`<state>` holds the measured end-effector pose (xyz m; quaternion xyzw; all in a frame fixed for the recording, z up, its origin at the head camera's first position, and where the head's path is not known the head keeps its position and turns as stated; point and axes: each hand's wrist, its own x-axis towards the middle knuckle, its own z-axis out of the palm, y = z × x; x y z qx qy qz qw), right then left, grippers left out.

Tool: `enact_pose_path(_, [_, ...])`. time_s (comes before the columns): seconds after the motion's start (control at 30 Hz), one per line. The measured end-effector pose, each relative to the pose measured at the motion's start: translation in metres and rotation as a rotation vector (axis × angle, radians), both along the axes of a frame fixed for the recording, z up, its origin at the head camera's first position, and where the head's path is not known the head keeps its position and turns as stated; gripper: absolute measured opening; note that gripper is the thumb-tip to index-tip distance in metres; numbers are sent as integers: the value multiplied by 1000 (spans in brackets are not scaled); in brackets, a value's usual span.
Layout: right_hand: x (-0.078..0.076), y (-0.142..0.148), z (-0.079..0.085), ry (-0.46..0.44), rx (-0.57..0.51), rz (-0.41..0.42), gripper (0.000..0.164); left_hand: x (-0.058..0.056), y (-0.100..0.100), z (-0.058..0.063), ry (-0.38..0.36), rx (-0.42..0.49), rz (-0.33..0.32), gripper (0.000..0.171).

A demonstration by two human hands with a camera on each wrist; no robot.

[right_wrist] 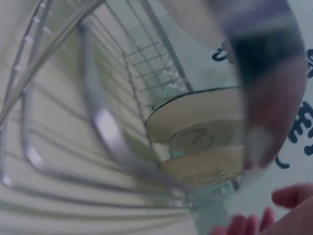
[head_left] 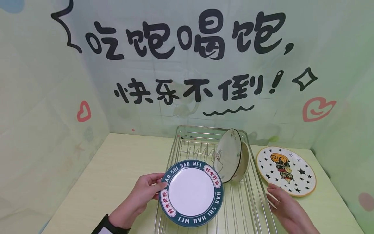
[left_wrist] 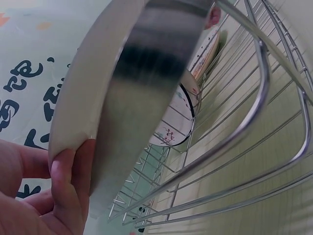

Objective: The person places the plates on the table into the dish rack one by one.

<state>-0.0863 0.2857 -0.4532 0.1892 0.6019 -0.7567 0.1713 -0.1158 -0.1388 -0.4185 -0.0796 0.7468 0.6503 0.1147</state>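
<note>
My left hand grips a round plate at its left edge, thumb on the face and fingers behind. The plate is white inside, with a dark teal rim bearing white letters and red characters. It is tilted toward the head camera, in front of the wire dish rack. In the left wrist view the fingers support the plate's pale underside. My right hand holds nothing; its loosely bent fingers are beside the rack's right rail, close to the oval star-patterned plate.
Two bowls stand on edge in the rack: a white floral bowl with a dark rim, and a cream bowl behind it. The rack rests on a pale wood table. A printed backdrop encloses the back and sides.
</note>
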Motion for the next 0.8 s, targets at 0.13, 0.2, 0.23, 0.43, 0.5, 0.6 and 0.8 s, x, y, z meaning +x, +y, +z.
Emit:
enact_pose_path(0.13, [2, 2, 18, 73, -173, -153, 13, 1, 1, 0, 0, 5, -2, 37])
enact_pose_path(0.2, [4, 2, 28, 126, -265, -174, 9, 1, 2, 0, 3, 8, -4, 37])
enact_pose_path(0.23, [4, 1, 32, 154, -303, -171, 9, 1, 2, 0, 2, 7, -4, 37])
enact_pose_path(0.43, [11, -24, 56, 212, -403, -49, 17, 0, 3, 0, 1, -4, 9, 36])
enact_pose_path(0.5, [13, -38, 60, 173, -353, -13, 17, 0, 3, 0, 3, -3, 11, 36])
enact_pose_path(0.6, [15, -61, 62, 89, -253, 3, 17, 0, 4, 1, 2, 3, 10, 36])
enact_pose_path(0.8, [15, -93, 56, 28, -201, 122, 44, 1, 6, 3, -2, 1, 9, 37])
